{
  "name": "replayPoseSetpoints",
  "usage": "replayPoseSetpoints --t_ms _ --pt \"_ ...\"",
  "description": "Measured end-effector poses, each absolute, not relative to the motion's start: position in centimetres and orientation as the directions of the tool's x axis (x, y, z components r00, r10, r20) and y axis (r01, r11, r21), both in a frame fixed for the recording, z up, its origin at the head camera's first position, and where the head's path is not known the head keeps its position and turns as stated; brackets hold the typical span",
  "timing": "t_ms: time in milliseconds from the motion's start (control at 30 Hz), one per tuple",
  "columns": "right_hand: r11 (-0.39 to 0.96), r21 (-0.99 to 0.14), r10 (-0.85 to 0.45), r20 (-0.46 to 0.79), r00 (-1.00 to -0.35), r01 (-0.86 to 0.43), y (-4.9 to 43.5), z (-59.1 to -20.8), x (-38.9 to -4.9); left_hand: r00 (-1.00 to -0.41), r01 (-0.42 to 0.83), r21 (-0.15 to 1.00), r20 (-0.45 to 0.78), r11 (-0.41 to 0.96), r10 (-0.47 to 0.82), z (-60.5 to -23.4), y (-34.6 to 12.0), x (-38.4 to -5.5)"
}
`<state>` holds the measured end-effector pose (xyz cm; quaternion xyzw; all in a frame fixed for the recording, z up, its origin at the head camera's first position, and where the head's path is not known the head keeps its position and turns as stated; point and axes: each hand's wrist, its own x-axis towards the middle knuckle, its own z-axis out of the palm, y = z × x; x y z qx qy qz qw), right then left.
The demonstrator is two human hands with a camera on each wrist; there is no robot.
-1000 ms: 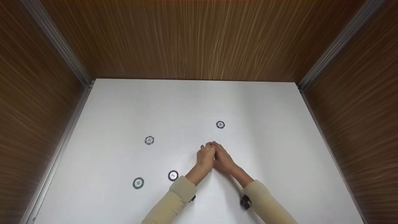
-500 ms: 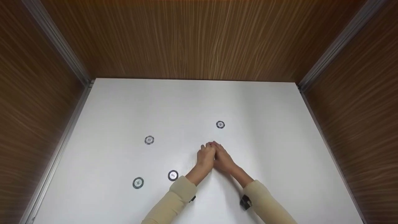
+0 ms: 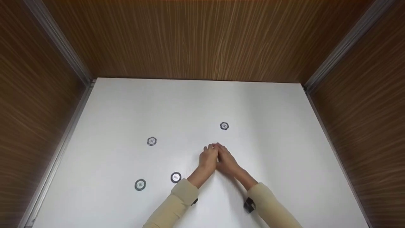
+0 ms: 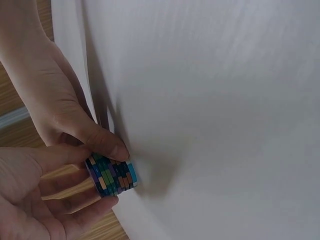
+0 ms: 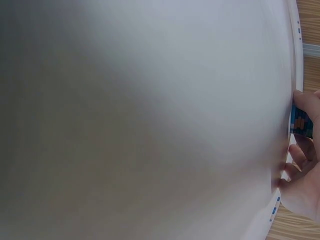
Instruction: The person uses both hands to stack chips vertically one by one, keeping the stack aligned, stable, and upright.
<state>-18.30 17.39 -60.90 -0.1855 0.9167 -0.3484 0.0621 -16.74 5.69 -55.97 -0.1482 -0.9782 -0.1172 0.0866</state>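
Chip stack (image 4: 112,176) sits between left hand (image 3: 208,157) and right hand (image 3: 227,163), near the white tabletop (image 3: 278,139); contact unclear. Both hands grip it. Step, judged: squaring the stack. Next move probably calls for one hand's secure hold, freeing the other.

I'm at a boxed-in workstation, something like a lab or test booth, though I can't tell which. Brown wood-grain panels (image 3: 196,41) stand at the far, left and right sides, grey metal rails (image 3: 59,44) run up their corners, and a smooth white tabletop (image 3: 284,142) fills the space between. A black wrist camera (image 3: 249,205) sits by my right cuff (image 3: 262,193).
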Motion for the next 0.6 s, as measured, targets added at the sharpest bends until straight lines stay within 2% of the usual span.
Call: replayPoseSetpoints --t_ms 300,600 --pt "0.685 -0.655 -0.369 0.066 -0.927 -0.320 17.3 -61.2 -18.1 -0.953 0.295 0.273 0.147 0.915 0.264 -54.8 3.4 -16.3" --pt "0.694 -0.672 -0.343 0.007 -0.939 -0.259 17.2 -61.0 -17.8 -0.986 0.162 0.367 0.037 0.916 0.160 -54.4 -0.3 -13.4"
